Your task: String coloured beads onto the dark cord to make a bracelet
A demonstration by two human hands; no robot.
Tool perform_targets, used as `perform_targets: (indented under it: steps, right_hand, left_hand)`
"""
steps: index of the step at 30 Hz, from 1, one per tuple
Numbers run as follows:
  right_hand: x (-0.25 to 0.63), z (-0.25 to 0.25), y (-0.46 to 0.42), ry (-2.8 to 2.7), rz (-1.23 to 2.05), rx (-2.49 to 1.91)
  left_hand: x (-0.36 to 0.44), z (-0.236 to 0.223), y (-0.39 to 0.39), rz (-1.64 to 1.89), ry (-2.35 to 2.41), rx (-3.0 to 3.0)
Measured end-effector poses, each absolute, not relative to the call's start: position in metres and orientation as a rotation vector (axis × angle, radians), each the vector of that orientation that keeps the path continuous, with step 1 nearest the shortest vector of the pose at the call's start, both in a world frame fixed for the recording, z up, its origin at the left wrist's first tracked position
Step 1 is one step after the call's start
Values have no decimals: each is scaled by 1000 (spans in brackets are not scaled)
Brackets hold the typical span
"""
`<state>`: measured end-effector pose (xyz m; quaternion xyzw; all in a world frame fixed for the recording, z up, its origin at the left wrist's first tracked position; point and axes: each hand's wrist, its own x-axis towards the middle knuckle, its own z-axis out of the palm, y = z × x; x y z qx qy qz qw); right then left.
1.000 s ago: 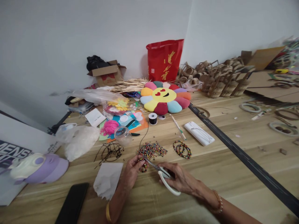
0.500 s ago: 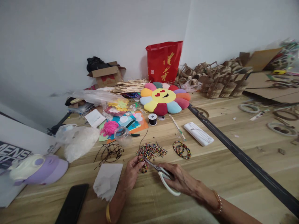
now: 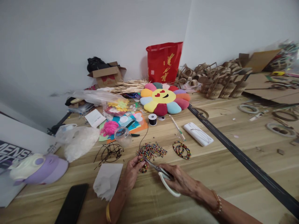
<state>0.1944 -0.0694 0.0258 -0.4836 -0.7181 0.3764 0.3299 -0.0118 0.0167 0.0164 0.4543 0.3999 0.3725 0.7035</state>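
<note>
Between its fingertips my left hand (image 3: 132, 171) pinches a short beaded bracelet (image 3: 144, 169) of multicoloured beads, which hangs down toward the table. My right hand (image 3: 178, 178) is closed around the white handles of a pair of scissors (image 3: 168, 185). The blade tips reach the cord end by my left fingertips; whether the blades are apart I cannot make out. Just beyond lies a heap of loose colourful beads (image 3: 153, 150). A black cord runs from a spool (image 3: 152, 119) down to the beads by my left hand. Two finished-looking bead bracelets (image 3: 181, 150) rest to the right.
Left of the hands are tangled black cords (image 3: 109, 153), a torn white paper (image 3: 108, 180) and a black phone (image 3: 72, 203). A clear jar (image 3: 122, 136), pink yarn (image 3: 109, 128), a white power bank (image 3: 198, 133) and a flower cushion (image 3: 164, 98) stand farther back. A black strip (image 3: 233, 149) crosses the right side.
Almost nothing differs. Both hands, the scissors and the bracelet hold the same position, with only a very slight shift of the camera view.
</note>
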Motion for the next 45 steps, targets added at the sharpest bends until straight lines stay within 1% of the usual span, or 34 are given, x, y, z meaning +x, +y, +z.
perform_targets:
  steps: [10,18,24,30,36,40,45]
  right_hand:
    - [195,20,-65,-1868,985,-1352]
    - [194,13,-70,-2005,669,-1284]
    - [196,5,-70,-2082,536,-1347]
    - [195,10,-70,-2092,553,-1376]
    - [197,11,-70,-2107,530,-1351]
    - [196,11,-70,-2135,512,-1358]
    - [195,14,-71,-2129,594,-1338]
  left_hand:
    - [-13,16,17,855,902,999]
    - [-11,18,18,859,917,981]
    - [-10,17,17,884,920,962]
    - [-10,13,18,912,929,940]
    - [-12,7,21,1022,953,886]
    - [-14,3,21,1072,1009,952]
    - [-13,6,19,1126,1086,1041]
